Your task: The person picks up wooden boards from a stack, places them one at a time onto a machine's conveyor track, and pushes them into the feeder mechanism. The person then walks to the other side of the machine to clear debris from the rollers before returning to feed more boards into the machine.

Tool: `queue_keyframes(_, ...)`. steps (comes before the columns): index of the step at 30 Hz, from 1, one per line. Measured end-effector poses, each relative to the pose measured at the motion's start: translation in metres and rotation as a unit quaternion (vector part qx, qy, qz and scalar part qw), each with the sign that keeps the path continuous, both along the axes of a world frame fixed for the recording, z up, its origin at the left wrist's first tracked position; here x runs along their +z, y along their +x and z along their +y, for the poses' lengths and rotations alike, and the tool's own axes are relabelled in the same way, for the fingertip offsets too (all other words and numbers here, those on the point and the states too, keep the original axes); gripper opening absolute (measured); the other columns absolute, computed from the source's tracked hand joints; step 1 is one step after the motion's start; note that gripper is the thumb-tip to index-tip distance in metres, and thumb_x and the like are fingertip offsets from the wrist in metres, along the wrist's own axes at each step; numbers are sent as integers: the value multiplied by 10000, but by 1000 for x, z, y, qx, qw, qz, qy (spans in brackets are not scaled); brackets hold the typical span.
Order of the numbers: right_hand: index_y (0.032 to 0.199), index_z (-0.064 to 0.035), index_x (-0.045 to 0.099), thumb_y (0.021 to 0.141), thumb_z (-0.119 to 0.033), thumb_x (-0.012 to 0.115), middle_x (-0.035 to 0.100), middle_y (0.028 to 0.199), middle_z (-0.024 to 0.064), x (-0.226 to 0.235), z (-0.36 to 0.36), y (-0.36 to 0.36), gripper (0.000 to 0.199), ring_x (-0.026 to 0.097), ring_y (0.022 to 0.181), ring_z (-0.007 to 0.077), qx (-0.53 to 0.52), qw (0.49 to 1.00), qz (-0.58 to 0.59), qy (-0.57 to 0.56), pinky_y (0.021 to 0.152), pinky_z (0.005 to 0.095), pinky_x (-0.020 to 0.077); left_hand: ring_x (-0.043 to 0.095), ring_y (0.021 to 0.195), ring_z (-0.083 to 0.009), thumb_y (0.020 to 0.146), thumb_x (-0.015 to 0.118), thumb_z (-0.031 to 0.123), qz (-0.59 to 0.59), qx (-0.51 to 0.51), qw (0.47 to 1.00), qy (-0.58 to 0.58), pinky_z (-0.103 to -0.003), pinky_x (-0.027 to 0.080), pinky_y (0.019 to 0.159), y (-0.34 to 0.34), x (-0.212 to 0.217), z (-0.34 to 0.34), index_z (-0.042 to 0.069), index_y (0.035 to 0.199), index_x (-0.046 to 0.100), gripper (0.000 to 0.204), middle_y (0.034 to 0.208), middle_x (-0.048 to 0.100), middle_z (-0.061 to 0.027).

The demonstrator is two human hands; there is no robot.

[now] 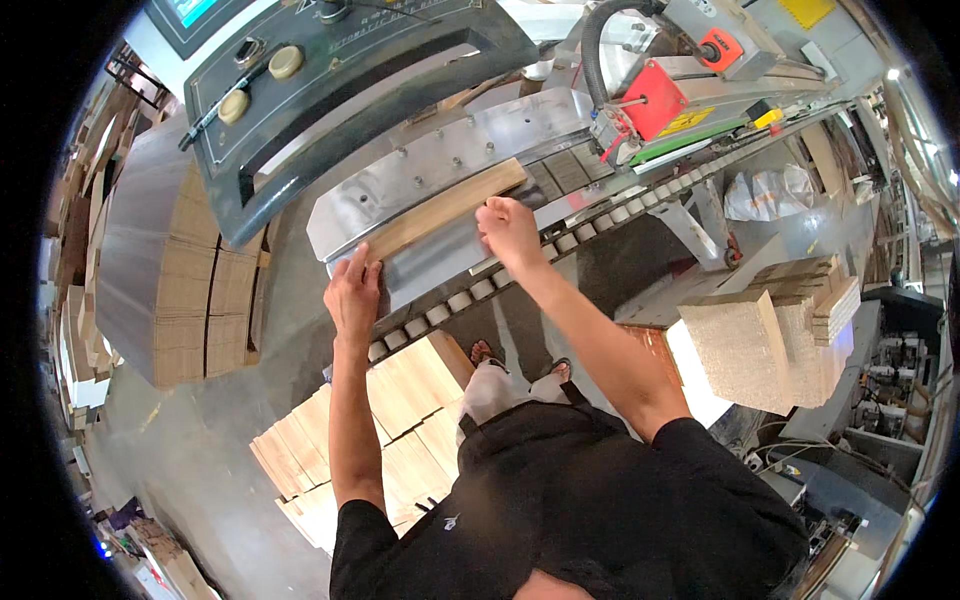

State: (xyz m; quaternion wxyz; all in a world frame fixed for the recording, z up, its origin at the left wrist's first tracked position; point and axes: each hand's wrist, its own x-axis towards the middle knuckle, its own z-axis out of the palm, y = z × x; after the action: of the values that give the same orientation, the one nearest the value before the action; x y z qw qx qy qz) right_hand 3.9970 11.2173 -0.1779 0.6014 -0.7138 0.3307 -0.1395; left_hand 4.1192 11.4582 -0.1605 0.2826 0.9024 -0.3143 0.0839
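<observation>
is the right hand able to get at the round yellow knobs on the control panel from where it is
Probably yes, with a stretch. The right hand rests on the wooden board on the machine bed; the yellow knobs sit beyond, up and left, with nothing visible blocking the path.

Screen at top left edge on grey control panel: teal-lit, dark frame, only lower corner in view, content unreadable.

Yellow warning label on red machine guard, upper middle right: small, roughly rectangular, dark marks, too small to tell more.

Yellow textured plate or sign at top right edge, rectangular, cut off by frame.

Crumpled white plastic bag right of conveyor, on floor near machine leg.
</observation>
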Motion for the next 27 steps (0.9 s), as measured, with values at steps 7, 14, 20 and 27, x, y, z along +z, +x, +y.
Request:
queue_keyframes(7, 1318, 133, 372, 866, -232, 620, 427, 1349, 297, -2, 38, -1, 631, 629, 983, 337, -8, 989, -108, -103, 792, 349, 527, 622, 691, -252, 830, 685, 193, -29, -63, 998, -4, -361, 503, 625, 15, -5, 8, 166, 1084, 691, 255, 807, 619, -57)
queue_keyframes(14, 1372, 153, 267, 884, -255, 583, 245, 1419, 391, 5, 31, -3, 711, 468, 1231, 403, 27, 993, -50, -103, 952, 358, 464, 588, 653, -248, 796, 708, 139, -71, -136, 988, -7, -357, 485, 601, 17, -5, -13, 194, 1063, 691, 273, 765, 587, -53)
queue_keyframes(20, 1365, 200, 192, 884, -262, 533, 174, 1402, 448, -5, 4, -2, 749, 295, 1322, 488, 9, 987, -6, -162, 1028, 419, 392, 571, 663, -253, 799, 704, 131, -64, -155, 985, -30, -360, 475, 591, 6, -8, -52, 194, 1059, 687, 268, 742, 556, -61)
queue_keyframes(27, 1338, 221, 211, 887, -256, 494, 188, 1373, 472, 19, -32, -6, 714, 257, 1320, 517, -35, 985, 60, -156, 1094, 416, 306, 588, 666, -251, 806, 705, 142, -53, -158, 986, -25, -361, 492, 601, -7, -8, -96, 167, 1036, 691, 232, 755, 582, -65)
